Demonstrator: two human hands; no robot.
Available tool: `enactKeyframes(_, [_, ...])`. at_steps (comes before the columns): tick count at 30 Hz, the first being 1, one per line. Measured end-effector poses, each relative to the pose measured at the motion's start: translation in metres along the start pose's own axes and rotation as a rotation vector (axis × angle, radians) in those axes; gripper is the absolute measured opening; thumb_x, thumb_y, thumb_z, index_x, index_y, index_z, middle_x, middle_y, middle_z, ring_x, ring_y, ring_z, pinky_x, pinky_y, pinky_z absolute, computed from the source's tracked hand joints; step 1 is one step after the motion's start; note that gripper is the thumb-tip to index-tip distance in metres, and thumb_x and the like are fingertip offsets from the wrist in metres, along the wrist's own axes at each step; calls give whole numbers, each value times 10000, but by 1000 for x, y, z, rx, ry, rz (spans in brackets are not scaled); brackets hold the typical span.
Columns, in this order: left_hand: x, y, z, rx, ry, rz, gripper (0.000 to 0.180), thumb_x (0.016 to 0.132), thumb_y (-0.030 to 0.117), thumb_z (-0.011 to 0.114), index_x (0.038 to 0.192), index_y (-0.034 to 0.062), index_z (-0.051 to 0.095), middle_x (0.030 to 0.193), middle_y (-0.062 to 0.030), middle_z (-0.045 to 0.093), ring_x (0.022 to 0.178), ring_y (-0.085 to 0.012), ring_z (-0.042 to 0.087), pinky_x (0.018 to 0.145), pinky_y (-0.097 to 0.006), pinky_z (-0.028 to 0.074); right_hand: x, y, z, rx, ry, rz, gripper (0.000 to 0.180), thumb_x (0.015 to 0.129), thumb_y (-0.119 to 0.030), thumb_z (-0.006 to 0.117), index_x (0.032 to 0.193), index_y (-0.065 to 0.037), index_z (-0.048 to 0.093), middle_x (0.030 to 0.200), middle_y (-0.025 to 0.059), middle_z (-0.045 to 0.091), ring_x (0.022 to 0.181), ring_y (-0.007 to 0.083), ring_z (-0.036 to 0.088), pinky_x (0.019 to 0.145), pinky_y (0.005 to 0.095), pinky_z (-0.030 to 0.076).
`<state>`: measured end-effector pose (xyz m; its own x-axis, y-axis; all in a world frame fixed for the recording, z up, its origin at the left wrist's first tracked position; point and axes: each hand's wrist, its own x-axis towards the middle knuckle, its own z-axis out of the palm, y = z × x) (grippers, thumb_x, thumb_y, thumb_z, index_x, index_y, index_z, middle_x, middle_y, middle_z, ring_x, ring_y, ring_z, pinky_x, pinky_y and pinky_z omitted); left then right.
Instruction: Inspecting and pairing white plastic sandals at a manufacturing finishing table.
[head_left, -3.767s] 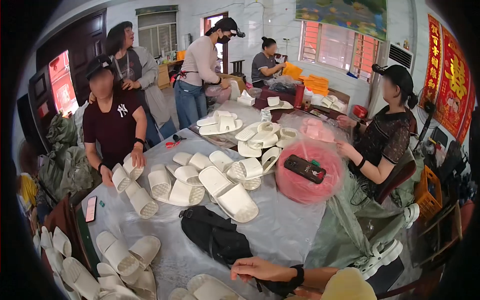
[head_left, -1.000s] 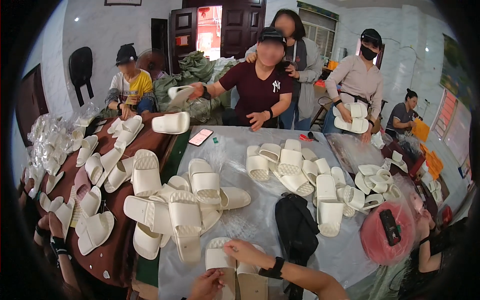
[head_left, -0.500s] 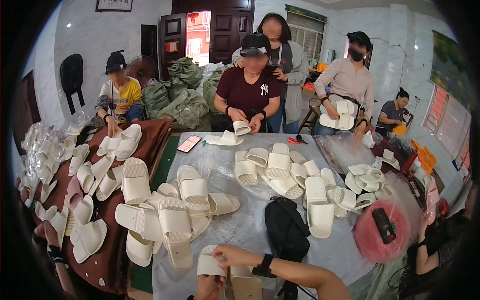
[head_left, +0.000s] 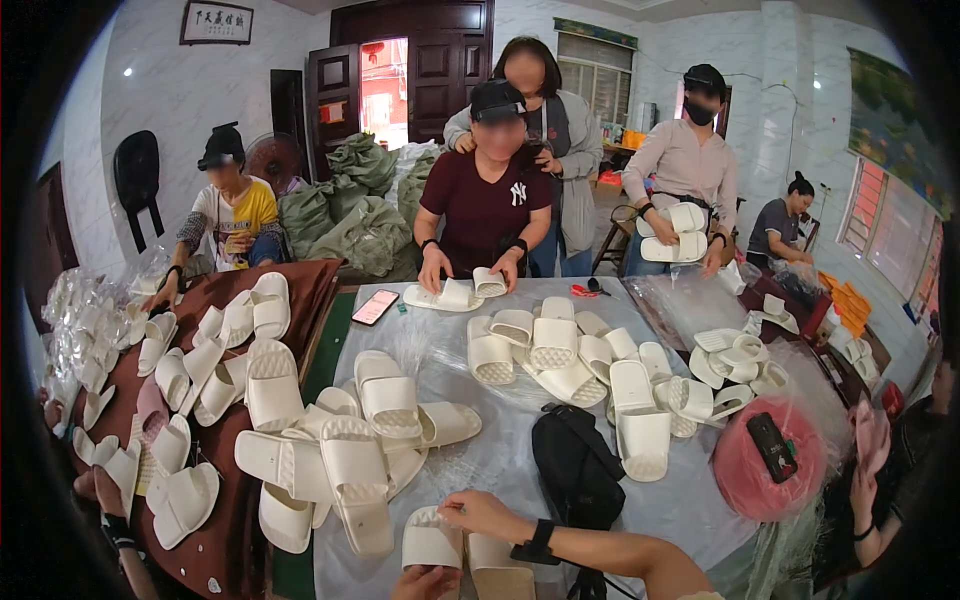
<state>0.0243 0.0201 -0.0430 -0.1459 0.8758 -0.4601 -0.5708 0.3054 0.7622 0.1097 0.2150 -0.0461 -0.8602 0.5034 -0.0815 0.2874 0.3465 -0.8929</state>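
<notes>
At the lower edge, two cream slippers stand side by side in front of me. My left hand (head_left: 428, 582) curls its fingers at the strap of the left slipper (head_left: 430, 541), partly cut off by the picture's edge. Over that slipper's upper right rim, my right hand (head_left: 478, 512) pinches its fingers together. What they hold, if anything, is too small to tell. Beside it, the right slipper (head_left: 500, 572) is partly covered by my right wrist, which wears a black band. A pile of cream slippers (head_left: 350, 470) lies just ahead on the left.
A black bag (head_left: 575, 465) lies right of my hands, beside more slippers (head_left: 640, 430) and a pink plastic-wrapped roll (head_left: 745, 470). A phone (head_left: 376, 307) lies farther off. Across the table a person in maroon (head_left: 488, 205) handles slippers. Other people work on both sides.
My right hand has risen slightly off the strap, and my left has sunk lower. The person opposite has set a raised slipper down. At left, a co-worker's hand has moved leftward.
</notes>
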Motion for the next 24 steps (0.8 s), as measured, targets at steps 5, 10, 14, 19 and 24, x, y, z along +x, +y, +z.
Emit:
enactKeyframes(5, [-38, 38, -4, 458, 38, 39, 269, 905, 159, 416, 1112, 17, 511, 1031, -111, 577, 858, -259, 596, 726, -335, 478, -35, -48, -17, -48, 294, -60, 201, 823, -243, 549, 928, -87, 621, 879, 91, 611, 747, 229, 575, 652, 307, 445])
enactKeyframes(10, [19, 67, 22, 1050, 81, 867, 281, 849, 132, 531, 1116, 43, 527, 849, -96, 596, 698, -155, 583, 611, -280, 469, -60, -61, 0, 200, 103, -42, 213, 835, -223, 554, 972, -69, 609, 851, 55, 608, 714, 135, 544, 622, 238, 416])
enactKeyframes(14, [40, 58, 15, 963, -199, 314, 248, 840, 130, 522, 1069, 39, 551, 885, -129, 607, 777, -201, 602, 649, -291, 469, -71, -61, -4, 379, 220, -46, 267, 877, -219, 509, 1083, -56, 552, 825, 6, 562, 637, 52, 456, 543, 198, 370])
enactKeyframes(19, [49, 56, 16, 1132, -203, 641, 235, 894, 168, 414, 965, 7, 569, 834, -191, 582, 822, -300, 564, 698, -361, 427, -124, -16, 15, 779, 230, 221, 348, 925, -274, 384, 1190, -52, 423, 863, 21, 551, 689, 54, 455, 573, 207, 373])
enactKeyframes(24, [86, 53, 9, 1367, -438, 578, 263, 883, 209, 428, 957, 7, 579, 894, -190, 588, 911, -304, 536, 770, -380, 404, -166, -34, 34, 862, 130, 275, 412, 922, -324, 386, 1225, -44, 401, 983, 39, 528, 846, 101, 488, 731, 245, 408])
